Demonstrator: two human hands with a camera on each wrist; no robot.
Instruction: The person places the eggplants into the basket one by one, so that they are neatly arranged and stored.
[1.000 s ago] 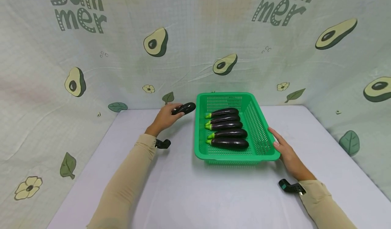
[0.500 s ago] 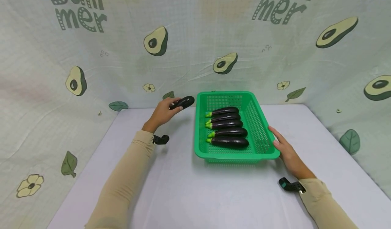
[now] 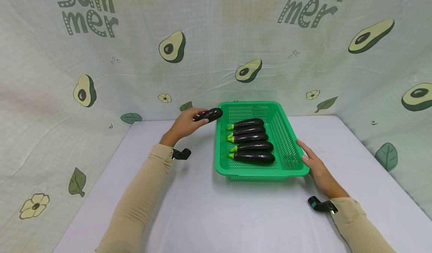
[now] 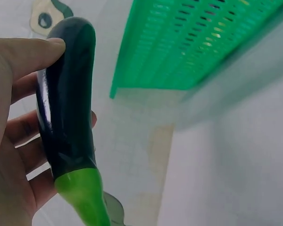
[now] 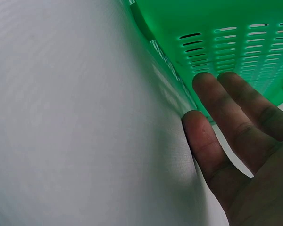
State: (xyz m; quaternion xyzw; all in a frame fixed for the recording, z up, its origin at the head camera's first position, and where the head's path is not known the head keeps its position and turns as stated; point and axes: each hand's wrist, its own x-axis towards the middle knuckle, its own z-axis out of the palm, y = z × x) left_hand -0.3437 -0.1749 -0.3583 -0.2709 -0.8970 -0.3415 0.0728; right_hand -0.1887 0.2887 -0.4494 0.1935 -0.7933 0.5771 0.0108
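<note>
My left hand (image 3: pixel 186 124) holds a dark, glossy eggplant (image 3: pixel 212 114) above the table, its tip at the back left corner of a green plastic basket (image 3: pixel 221 168). In the left wrist view, the thumb presses one side of the eggplant (image 4: pixel 68 108) and the fingers lie behind it; its green stem end points down. Inside the basket several eggplants (image 3: pixel 254 157) lie in a row, stems to the left. My right hand (image 3: pixel 318 170) rests at the basket's right rim. The right wrist view shows its fingers (image 5: pixel 226 117) fairly straight beside the slotted wall; the thumb is hidden there.
The basket stands on a white-covered table (image 3: pixel 236 215). Behind it hangs a pale cloth (image 3: pixel 209 28) printed with avocados and leaves, which also runs along both sides. Each wrist wears a black camera mount (image 3: pixel 182 154).
My left hand has risen a little with the eggplant, then moved right, bringing its tip over the basket's corner. The right hand and the basket stay in place.
</note>
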